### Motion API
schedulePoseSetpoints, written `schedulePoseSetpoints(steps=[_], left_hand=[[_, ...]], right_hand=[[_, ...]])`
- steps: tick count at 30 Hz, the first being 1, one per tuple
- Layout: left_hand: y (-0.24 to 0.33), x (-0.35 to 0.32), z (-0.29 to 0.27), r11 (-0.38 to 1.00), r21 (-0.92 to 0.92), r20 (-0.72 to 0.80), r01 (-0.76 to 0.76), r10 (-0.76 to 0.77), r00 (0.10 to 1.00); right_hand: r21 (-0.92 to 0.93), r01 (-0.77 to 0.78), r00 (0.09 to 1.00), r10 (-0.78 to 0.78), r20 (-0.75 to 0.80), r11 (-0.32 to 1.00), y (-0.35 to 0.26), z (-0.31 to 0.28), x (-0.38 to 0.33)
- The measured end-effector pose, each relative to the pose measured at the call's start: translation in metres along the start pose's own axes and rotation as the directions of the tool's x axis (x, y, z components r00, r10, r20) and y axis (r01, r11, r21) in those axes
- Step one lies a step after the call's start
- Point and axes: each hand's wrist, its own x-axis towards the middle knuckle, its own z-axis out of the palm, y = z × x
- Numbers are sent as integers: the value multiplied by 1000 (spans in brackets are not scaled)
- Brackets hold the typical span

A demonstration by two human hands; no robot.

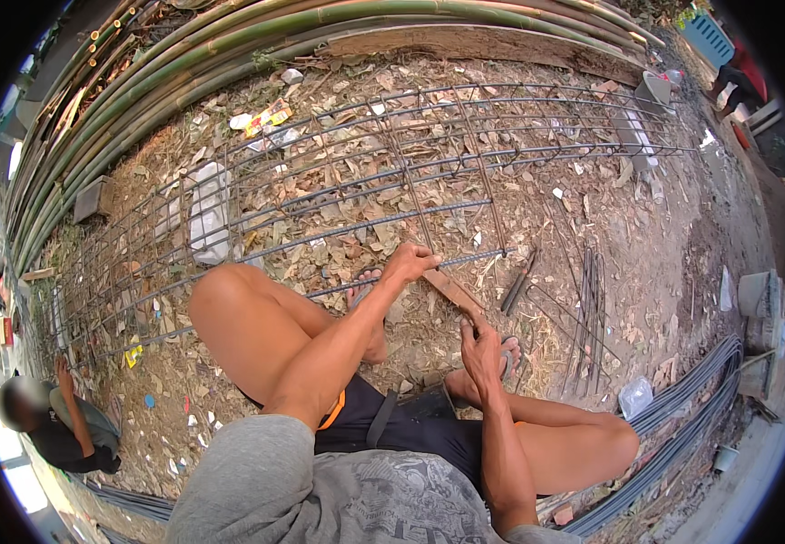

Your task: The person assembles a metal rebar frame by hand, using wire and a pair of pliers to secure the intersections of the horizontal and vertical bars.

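outdoor building site | rebar grid (338, 172) on leaf-strewn dirt | bamboo poles (229, 45) | steel rod bundles (682, 408)

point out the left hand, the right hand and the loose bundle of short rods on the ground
left hand (410, 264), head view, on the knuckles at the rebar.
right hand (480, 349), head view, on the back of the hand.
bundle of short rods (589, 304), head view, mid-length of the rods.
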Motion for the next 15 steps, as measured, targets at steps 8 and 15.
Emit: schedulePoseSetpoints(steps=[8, 15], left_hand=[[-12, 10, -3, 999, -32, 21, 28, -27, 999], [-7, 10, -14, 997, 72, -7, 16, -16, 1000]], right_hand=[[42, 60, 997, -58, -53, 997, 6, 9, 4], [56, 109, 990, -104, -91, 992, 13, 12, 8]])
